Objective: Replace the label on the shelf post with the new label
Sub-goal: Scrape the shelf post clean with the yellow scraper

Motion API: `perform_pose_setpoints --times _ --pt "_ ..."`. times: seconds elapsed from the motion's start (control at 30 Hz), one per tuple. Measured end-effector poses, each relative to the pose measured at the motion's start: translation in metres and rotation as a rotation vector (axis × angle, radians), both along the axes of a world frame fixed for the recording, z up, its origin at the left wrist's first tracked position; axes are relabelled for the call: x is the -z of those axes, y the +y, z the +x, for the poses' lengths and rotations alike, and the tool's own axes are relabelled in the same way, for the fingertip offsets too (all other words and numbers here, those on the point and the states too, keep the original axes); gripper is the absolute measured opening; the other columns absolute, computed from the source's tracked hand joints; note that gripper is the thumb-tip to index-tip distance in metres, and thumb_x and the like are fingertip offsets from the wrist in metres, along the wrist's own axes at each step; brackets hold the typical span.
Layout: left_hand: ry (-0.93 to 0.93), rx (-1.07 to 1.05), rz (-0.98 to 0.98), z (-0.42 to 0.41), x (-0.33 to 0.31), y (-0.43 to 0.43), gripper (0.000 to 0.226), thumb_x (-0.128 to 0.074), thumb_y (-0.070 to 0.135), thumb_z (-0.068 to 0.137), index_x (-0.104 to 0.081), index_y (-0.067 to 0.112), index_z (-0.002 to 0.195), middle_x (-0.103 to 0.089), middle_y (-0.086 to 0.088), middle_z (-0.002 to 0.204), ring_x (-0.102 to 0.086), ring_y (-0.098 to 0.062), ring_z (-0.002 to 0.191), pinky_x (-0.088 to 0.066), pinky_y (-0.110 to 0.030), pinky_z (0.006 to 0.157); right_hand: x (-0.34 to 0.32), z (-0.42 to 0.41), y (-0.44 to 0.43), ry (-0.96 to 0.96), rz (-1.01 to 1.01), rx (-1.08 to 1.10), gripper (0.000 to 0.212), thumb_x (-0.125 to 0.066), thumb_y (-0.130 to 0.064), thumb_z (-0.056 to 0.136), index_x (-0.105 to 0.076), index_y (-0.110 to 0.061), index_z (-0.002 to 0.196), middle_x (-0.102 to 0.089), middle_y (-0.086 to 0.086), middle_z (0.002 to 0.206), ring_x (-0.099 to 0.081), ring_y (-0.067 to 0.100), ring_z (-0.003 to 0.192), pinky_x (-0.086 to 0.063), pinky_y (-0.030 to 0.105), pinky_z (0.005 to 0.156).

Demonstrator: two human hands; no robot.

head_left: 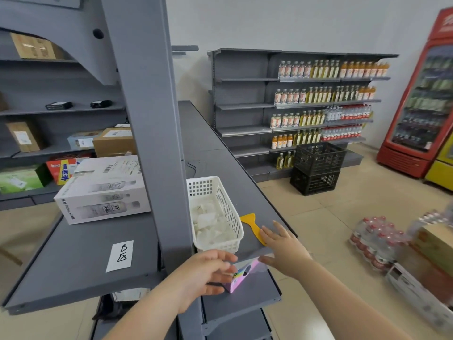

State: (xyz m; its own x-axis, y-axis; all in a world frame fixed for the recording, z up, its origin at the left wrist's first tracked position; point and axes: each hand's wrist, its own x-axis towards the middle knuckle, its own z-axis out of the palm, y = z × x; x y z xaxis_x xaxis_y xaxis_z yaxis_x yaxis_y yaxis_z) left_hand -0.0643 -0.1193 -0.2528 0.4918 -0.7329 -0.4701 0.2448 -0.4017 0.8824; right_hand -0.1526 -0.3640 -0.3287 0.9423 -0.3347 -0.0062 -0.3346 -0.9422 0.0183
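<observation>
A tall grey shelf post point(157, 133) rises in front of me; no label shows on the face I see. A white paper label point(120, 255) with handwritten marks lies flat on the grey shelf to the post's left. My left hand point(203, 272) hovers by a pink box point(241, 277) on the lower shelf, fingers loosely curled, with something small and blurred at the fingertips. My right hand point(284, 246) is spread open over the shelf edge, touching the handle of a yellow scraper point(252, 224).
A white plastic basket point(220, 200) with crumpled white papers stands just right of the post. A white carton point(103, 190) sits behind the label. Black crates point(317, 168), bottle packs point(375, 241) and a red fridge point(421, 106) stand on the floor at right.
</observation>
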Motion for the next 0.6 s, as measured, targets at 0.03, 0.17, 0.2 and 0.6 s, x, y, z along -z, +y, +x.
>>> perform_pose_setpoints --times 0.03,0.17,0.2,0.6 --pt "0.007 0.006 -0.004 -0.001 0.002 -0.002 0.022 -0.055 0.010 0.088 -0.069 0.015 0.105 -0.074 -0.011 0.110 -0.069 -0.019 0.088 -0.052 -0.033 0.078 -0.001 -0.004 -0.001 -0.038 -0.054 -0.025 0.073 -0.056 -0.052 0.085 -0.029 -0.019 0.144 -0.032 -0.006 0.153 -0.015 0.025 0.145 -0.027 0.041 0.114" --pt "0.023 0.027 -0.018 -0.006 0.004 -0.009 0.024 -0.057 0.010 0.086 -0.069 0.014 0.107 -0.073 -0.014 0.111 -0.070 -0.020 0.087 -0.054 -0.031 0.073 0.007 -0.023 -0.004 -0.191 -0.081 0.012 0.042 -0.071 -0.028 0.079 -0.057 -0.024 0.119 -0.069 -0.005 0.112 -0.059 0.025 0.112 -0.055 0.034 0.072" --pt "0.021 0.035 -0.022 -0.007 0.003 -0.010 0.024 -0.057 0.010 0.086 -0.069 0.014 0.107 -0.073 -0.014 0.111 -0.070 -0.020 0.087 -0.054 -0.031 0.072 0.005 -0.030 -0.005 -0.233 -0.033 0.053 0.035 -0.057 -0.022 0.089 -0.052 -0.026 0.123 -0.067 -0.003 0.107 -0.058 0.026 0.106 -0.054 0.036 0.067" --pt "-0.033 0.107 -0.105 0.004 -0.055 0.013 0.021 -0.071 0.011 0.077 -0.072 0.013 0.098 -0.075 -0.017 0.102 -0.066 -0.025 0.083 -0.051 -0.033 0.067 -0.178 -0.067 0.030 -1.111 0.580 0.132 0.011 -0.064 -0.017 0.086 -0.071 -0.021 0.078 -0.068 0.005 0.069 -0.059 0.023 0.066 -0.048 0.036 0.060"
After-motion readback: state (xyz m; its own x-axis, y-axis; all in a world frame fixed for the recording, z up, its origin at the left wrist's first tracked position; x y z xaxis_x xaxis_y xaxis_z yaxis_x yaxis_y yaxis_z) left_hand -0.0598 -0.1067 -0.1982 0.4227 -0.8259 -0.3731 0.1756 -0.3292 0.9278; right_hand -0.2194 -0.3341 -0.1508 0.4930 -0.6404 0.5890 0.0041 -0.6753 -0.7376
